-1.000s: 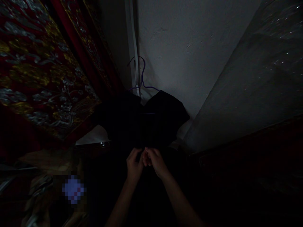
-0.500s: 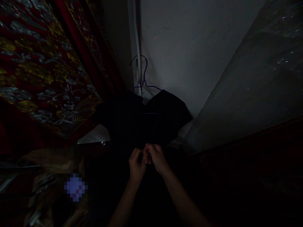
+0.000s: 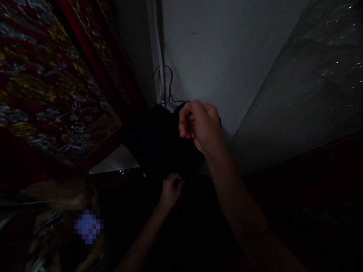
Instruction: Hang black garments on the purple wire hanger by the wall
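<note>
A black garment [image 3: 159,139] hangs on a purple wire hanger [image 3: 169,86] against a white wall in very dim light. My left hand [image 3: 171,190] is low on the garment's front, its fingers pinched on the dark cloth. My right hand [image 3: 200,124] is raised near the garment's right shoulder, just below the hanger, with fingers curled closed. Whether anything is in them is lost in the dark.
A red and gold embroidered cloth [image 3: 48,83] hangs at the left. A grey glittery fabric [image 3: 306,87] slopes down the right side. A white strip [image 3: 157,49] runs down the wall's corner. A pale surface [image 3: 116,162] shows below the red cloth.
My right hand has left my left hand at the garment's front and risen to the right shoulder by the hanger. My left hand has stayed low on the cloth.
</note>
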Tool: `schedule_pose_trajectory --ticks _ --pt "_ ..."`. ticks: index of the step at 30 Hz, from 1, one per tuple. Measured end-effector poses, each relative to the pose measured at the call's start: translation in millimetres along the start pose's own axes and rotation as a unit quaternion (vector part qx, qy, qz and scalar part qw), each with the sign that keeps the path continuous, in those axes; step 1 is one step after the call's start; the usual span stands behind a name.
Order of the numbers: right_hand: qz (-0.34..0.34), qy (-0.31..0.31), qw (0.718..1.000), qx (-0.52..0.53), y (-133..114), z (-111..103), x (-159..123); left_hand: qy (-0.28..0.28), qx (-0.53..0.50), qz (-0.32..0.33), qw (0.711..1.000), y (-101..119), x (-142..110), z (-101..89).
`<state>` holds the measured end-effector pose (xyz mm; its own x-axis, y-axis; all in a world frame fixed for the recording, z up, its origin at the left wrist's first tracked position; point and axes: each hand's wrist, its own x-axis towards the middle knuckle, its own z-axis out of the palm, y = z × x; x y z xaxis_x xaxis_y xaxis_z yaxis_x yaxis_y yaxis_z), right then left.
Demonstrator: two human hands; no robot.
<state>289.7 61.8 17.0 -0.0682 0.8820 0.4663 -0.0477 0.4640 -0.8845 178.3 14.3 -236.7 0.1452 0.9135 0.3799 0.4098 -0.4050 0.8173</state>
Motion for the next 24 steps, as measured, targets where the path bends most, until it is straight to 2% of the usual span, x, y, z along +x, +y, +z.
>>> schedule_pose_trajectory --ticks 2,4,5,6,7,10,11,13,16,19,22,24 --pt "-0.009 0.012 1.000 -0.015 13.7 -6.7 -9.5 -0.039 0.006 -0.014 0.999 11.3 10.4 -13.0" --pt "-0.006 0.028 0.999 -0.036 39.3 -13.5 -12.7 -0.102 0.010 -0.026 0.994 23.5 23.0 -28.3" --pt "0.000 0.033 0.998 -0.052 53.7 -16.3 -11.8 -0.114 0.010 -0.024 0.993 30.2 30.5 -36.5" --pt "0.007 0.034 0.997 -0.070 67.7 -18.5 -9.7 -0.103 0.010 -0.016 0.995 37.4 39.1 -45.1" --pt "0.013 0.032 0.995 -0.090 80.1 -19.8 -6.8 -0.068 0.010 0.001 0.998 45.3 48.9 -54.1" --pt "0.015 0.031 0.988 -0.153 103.3 -18.7 3.3 0.081 0.030 0.089 0.992 71.6 84.9 -80.4" --pt "0.011 0.037 0.984 -0.174 106.5 -16.9 6.7 0.102 0.046 0.120 0.986 79.9 97.9 -87.8" --pt "0.002 0.052 0.975 -0.214 109.3 -12.6 13.4 0.111 0.093 0.152 0.978 92.6 121.8 -98.4" --pt "0.003 0.066 0.959 -0.275 111.4 -7.5 21.9 0.098 0.173 0.138 0.970 100.2 143.8 -104.6" --pt "0.005 0.082 0.948 -0.308 114.2 -6.2 25.5 0.127 0.222 0.118 0.960 97.8 147.9 -107.7" --pt "-0.029 0.102 0.951 -0.292 115.4 -8.0 25.1 0.173 0.230 0.137 0.948 92.4 146.7 -115.3" --pt "-0.050 0.102 0.950 -0.291 115.4 -10.5 25.5 0.182 0.238 0.147 0.943 89.6 147.5 -121.8"
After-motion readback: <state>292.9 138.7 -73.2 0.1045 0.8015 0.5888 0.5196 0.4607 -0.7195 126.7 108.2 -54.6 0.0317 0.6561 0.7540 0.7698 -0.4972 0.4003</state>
